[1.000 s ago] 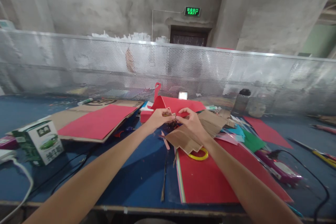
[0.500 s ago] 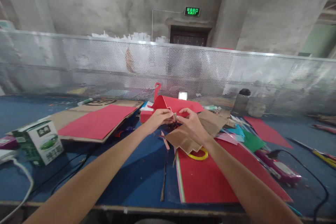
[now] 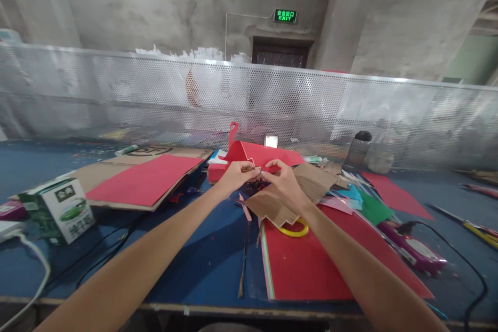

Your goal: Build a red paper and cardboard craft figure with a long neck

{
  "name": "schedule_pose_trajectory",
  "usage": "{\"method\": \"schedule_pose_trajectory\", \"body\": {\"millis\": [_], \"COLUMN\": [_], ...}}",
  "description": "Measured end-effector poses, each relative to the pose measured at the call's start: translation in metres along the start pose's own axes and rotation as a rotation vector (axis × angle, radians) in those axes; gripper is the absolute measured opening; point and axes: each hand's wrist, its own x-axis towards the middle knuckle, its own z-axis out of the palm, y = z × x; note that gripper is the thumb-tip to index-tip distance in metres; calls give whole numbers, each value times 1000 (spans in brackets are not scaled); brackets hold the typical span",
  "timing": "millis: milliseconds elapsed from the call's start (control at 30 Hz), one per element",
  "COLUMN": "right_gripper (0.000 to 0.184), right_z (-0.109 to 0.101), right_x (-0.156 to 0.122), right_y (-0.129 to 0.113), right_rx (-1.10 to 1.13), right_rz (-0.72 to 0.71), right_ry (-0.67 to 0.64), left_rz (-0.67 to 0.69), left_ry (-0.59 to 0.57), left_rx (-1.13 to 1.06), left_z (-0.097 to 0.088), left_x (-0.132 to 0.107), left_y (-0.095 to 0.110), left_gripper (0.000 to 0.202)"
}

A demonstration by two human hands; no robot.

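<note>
Over the middle of the table, my left hand (image 3: 236, 176) and my right hand (image 3: 285, 180) meet fingertip to fingertip. Both are closed in a pinch on a small tan piece of cardboard (image 3: 257, 169), mostly covered by the fingers. Just behind them rises a bent sheet of red paper (image 3: 268, 154) with a pale, stepped edge. Below my right hand lies a cut piece of brown kraft paper (image 3: 274, 206), with a yellow scissors handle (image 3: 294, 229) showing from under it.
A stack of red and coloured paper (image 3: 311, 270) covers the right front. At left, a red sheet (image 3: 146, 181) lies on cardboard beside a milk carton (image 3: 64, 210). A bottle (image 3: 358, 150), purple device (image 3: 416, 251) with a cable and scissors (image 3: 467, 224) are at right. Perforated metal panels (image 3: 155, 88) stand behind.
My left thumb has shifted right and lower over the small cardboard piece, leaving less of it showing. My right hand has hardly moved.
</note>
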Motion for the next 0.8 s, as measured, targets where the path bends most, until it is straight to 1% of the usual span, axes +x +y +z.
{"method": "schedule_pose_trajectory", "body": {"millis": [133, 500, 800], "right_gripper": [33, 33, 35], "right_z": [-1, -1, -1], "right_x": [2, 2, 4], "right_y": [3, 3, 4], "right_rx": [-53, -50, -50], "right_rz": [-28, -42, -50], "right_ry": [10, 24, 12], "left_rz": [8, 41, 78], "left_ry": [9, 46, 76], "left_rx": [20, -6, 57], "left_z": [2, 9, 8], "left_x": [-1, -4, 0], "left_y": [2, 4, -4], "left_gripper": [32, 30, 34]}}
